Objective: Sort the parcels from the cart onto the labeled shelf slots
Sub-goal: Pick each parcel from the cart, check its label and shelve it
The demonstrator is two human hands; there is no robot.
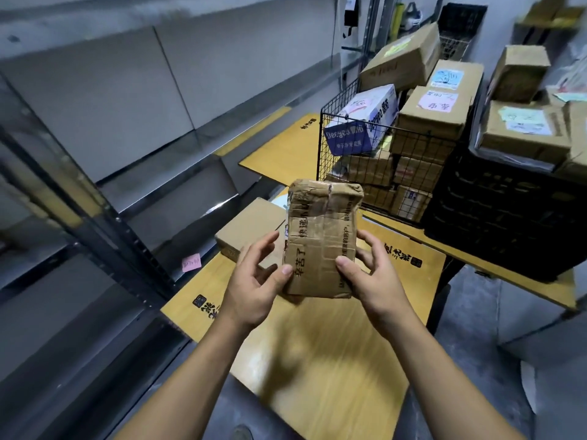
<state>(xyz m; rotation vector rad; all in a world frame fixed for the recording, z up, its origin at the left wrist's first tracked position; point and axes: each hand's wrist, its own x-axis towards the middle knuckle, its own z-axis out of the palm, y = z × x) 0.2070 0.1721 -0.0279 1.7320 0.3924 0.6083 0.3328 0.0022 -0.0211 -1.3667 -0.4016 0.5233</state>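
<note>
Wooden table (333,360) beside metal shelving (104,128)

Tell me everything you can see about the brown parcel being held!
The brown parcel is a flat cardboard package, crinkled and taped over, with black printed characters on its front. It stands upright in the air above a yellow table, the left hand and right hand gripping its lower sides, thumbs on front.

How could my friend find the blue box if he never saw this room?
Find the black wire cart piled with parcels on the right. At its near top corner one tilted box pokes above the mesh. It is the only blue and white one with printed letters; the boxes beside it are brown cardboard.
</note>
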